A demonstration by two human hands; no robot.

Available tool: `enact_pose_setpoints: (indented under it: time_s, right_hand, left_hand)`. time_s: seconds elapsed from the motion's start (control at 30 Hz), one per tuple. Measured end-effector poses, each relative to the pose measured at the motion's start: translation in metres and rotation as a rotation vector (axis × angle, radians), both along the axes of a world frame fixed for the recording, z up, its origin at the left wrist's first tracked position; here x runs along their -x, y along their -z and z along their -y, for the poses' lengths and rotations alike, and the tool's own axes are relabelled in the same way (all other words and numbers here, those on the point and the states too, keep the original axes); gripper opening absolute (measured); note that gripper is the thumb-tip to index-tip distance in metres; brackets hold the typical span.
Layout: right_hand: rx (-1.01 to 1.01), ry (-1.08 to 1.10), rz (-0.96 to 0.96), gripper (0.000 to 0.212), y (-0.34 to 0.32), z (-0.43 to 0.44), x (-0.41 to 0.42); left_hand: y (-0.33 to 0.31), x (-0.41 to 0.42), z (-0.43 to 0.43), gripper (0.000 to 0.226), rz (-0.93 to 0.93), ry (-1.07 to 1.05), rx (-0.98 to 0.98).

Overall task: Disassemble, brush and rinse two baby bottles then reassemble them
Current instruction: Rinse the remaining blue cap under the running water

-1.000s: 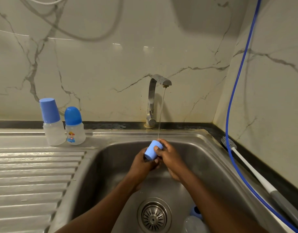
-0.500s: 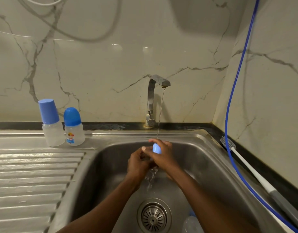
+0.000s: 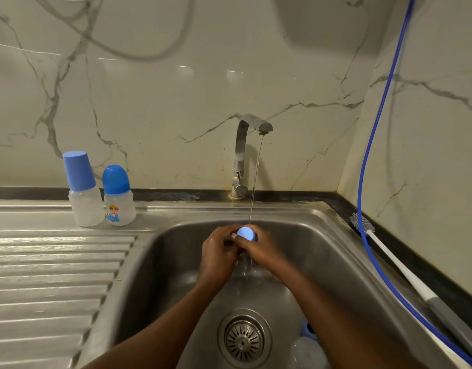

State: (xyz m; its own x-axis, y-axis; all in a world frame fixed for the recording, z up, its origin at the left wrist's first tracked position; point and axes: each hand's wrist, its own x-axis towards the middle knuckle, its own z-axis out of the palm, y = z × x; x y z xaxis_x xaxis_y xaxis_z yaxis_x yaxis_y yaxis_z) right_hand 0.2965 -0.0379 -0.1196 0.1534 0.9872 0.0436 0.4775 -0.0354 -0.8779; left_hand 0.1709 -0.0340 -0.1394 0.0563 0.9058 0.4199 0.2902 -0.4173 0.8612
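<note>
Both hands are together over the sink basin (image 3: 155,265). The fingers (image 3: 240,239) of the right hand (image 3: 261,253) wrap over a light blue cap (image 3: 246,233), clamped on it, and the left hand (image 3: 217,258) closes against it from the other side. The cap's rounded end pokes up just above the fingers, right under a thin stream of water (image 3: 256,182) from the tap (image 3: 242,155). Water spills below the hands toward the drain (image 3: 244,340). Nearer than the fingers, beside the right forearm, a clear bottle body (image 3: 304,352) lies in the basin. Well off to the left of the fingers, two capped bottles (image 3: 101,190) stand on the steel surface (image 3: 43,275). To the right, a bottle brush (image 3: 389,255) lies along the edge by a blue hose (image 3: 373,129).
</note>
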Motion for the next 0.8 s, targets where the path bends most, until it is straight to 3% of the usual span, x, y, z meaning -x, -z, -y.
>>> enact_pose_setpoints:
  time_s: [0.1,0.2,0.27,0.37,0.47,0.57,0.63,0.8]
  right_hand:
    - [-0.127,0.034,0.038,0.049,0.001,0.0,0.0]
    - [0.004,0.104,-0.05,0.028,0.01,0.003,-0.007]
    - [0.124,0.134,-0.057,0.027,0.016,0.006,-0.02]
    - [0.059,0.158,-0.036,0.01,0.005,0.009,-0.041]
    - [0.113,0.143,0.222,0.007,-0.004,0.018,-0.053]
    - [0.399,0.062,0.593,0.029,0.0,0.029,-0.061]
    - [0.487,0.03,0.773,0.032,0.002,0.03,-0.069]
    - [0.499,0.149,0.745,0.032,0.018,0.033,-0.075]
  left_hand:
    - [-0.001,0.002,-0.001,0.036,0.048,0.066,0.056]
    - [0.003,0.002,0.0,0.057,-0.04,0.209,0.162]
    - [0.011,0.002,-0.002,0.08,-0.203,0.186,0.221]
    - [0.013,0.006,-0.007,0.078,-0.267,0.043,0.223]
    - [0.015,0.01,-0.009,0.067,-0.272,0.002,0.233]
    - [0.017,0.009,-0.008,0.058,-0.326,0.038,0.223]
    - [0.017,0.008,-0.009,0.054,-0.335,0.053,0.206]
    - [0.021,0.01,-0.011,0.049,-0.343,0.055,0.201]
